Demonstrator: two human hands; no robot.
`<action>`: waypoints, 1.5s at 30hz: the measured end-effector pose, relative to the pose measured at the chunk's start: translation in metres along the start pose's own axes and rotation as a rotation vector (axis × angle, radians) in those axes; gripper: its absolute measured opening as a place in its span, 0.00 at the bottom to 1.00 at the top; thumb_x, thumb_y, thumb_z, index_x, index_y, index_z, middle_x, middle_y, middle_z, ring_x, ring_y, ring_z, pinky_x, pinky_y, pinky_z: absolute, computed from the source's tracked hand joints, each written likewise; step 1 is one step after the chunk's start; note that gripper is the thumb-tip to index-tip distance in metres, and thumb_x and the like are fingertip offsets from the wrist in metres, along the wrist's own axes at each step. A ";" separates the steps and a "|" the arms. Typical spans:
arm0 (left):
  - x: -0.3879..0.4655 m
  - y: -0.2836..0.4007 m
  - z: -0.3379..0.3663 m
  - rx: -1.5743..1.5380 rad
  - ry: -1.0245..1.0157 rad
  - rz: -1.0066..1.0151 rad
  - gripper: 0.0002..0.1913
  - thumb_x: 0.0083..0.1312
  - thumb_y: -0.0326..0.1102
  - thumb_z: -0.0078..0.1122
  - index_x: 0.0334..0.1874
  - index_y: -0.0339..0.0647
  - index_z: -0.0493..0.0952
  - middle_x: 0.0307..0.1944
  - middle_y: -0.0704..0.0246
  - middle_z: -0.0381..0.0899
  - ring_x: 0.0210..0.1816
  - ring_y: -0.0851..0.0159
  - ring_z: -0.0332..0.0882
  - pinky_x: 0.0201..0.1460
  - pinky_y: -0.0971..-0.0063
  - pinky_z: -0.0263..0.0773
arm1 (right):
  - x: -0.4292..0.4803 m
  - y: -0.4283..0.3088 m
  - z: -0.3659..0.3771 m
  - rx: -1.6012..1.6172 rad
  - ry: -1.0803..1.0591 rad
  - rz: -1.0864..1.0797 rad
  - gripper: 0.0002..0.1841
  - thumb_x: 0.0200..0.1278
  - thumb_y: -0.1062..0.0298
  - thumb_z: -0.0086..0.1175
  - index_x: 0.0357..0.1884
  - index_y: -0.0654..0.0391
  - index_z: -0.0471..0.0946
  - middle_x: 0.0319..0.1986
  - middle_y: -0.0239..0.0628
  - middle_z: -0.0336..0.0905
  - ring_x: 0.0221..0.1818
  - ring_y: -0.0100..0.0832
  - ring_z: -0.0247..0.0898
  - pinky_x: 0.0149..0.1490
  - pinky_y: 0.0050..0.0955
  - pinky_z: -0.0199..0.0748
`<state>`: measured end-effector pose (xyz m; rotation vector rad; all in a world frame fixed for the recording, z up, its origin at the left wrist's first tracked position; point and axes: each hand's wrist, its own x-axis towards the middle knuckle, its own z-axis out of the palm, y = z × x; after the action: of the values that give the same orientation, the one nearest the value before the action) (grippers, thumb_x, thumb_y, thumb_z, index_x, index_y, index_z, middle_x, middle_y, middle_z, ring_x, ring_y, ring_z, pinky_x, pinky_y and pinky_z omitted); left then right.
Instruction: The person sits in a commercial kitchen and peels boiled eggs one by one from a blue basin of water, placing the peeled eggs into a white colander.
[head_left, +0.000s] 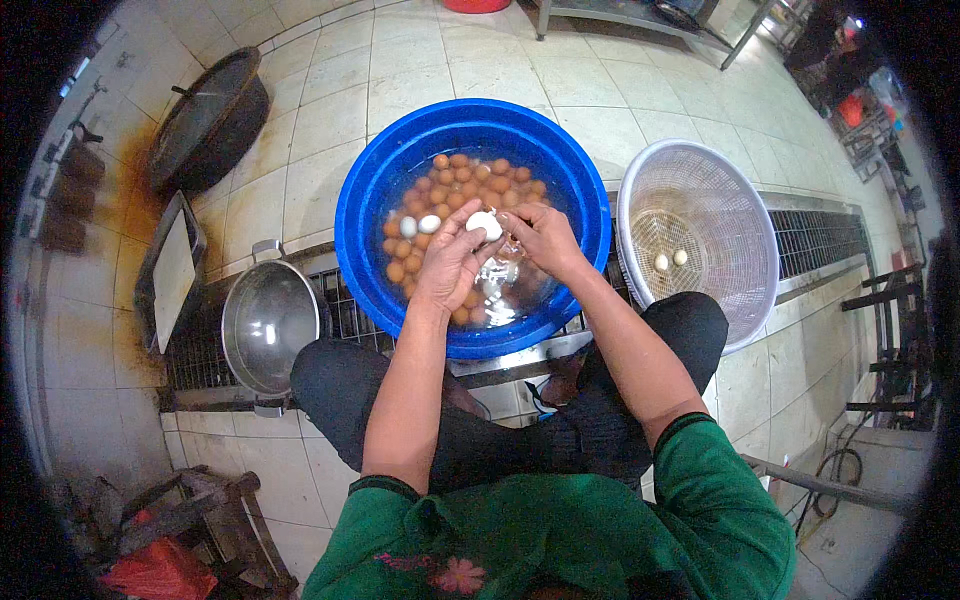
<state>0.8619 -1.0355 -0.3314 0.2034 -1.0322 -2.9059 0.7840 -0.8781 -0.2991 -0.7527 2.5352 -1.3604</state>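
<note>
Between my knees stands a large blue plastic tub (360, 300) of water with many brown eggs (459, 199) in it. Over it, my left hand (452, 259) holds a white, mostly bare egg (484, 225). The fingertips of my right hand (544, 238) are at that egg's right side, where small bits of shell show. Two white eggs (418, 225) lie among the brown ones left of my left hand. More pale shapes show under the glare below my hands. At the right, a white plastic mesh basket (739, 225) holds two peeled-looking eggs (670, 260).
A steel pot (270, 322) stands left of my knee, over a floor drain grate (352, 300). Beyond it are a tray with a white board (174, 277) and a large dark pan (217, 127). A steel table (622, 19) stands ahead; wooden stools (202, 517) are at lower left.
</note>
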 end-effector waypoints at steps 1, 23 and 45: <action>0.000 0.000 -0.001 0.000 -0.004 0.000 0.21 0.67 0.21 0.54 0.63 0.34 0.68 0.59 0.61 0.73 0.60 0.60 0.75 0.63 0.61 0.76 | 0.001 0.001 0.001 -0.008 0.007 -0.039 0.14 0.65 0.58 0.58 0.39 0.59 0.85 0.33 0.50 0.83 0.39 0.47 0.80 0.45 0.42 0.75; -0.001 -0.002 0.005 0.090 0.032 0.135 0.20 0.60 0.13 0.58 0.53 0.41 0.70 0.56 0.60 0.76 0.59 0.61 0.75 0.63 0.66 0.74 | 0.001 0.017 0.024 0.402 -0.126 0.156 0.16 0.68 0.57 0.60 0.45 0.62 0.81 0.29 0.30 0.80 0.27 0.19 0.73 0.32 0.21 0.71; 0.016 -0.023 -0.043 -0.126 0.378 -0.036 0.19 0.65 0.16 0.55 0.57 0.30 0.64 0.53 0.50 0.71 0.51 0.50 0.80 0.54 0.64 0.83 | 0.001 0.141 0.094 -0.487 -0.438 0.281 0.16 0.60 0.56 0.56 0.45 0.53 0.83 0.43 0.53 0.83 0.47 0.48 0.80 0.55 0.42 0.76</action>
<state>0.8523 -1.0460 -0.3810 0.7361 -0.7875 -2.7906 0.7679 -0.8831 -0.4681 -0.6412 2.4925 -0.4305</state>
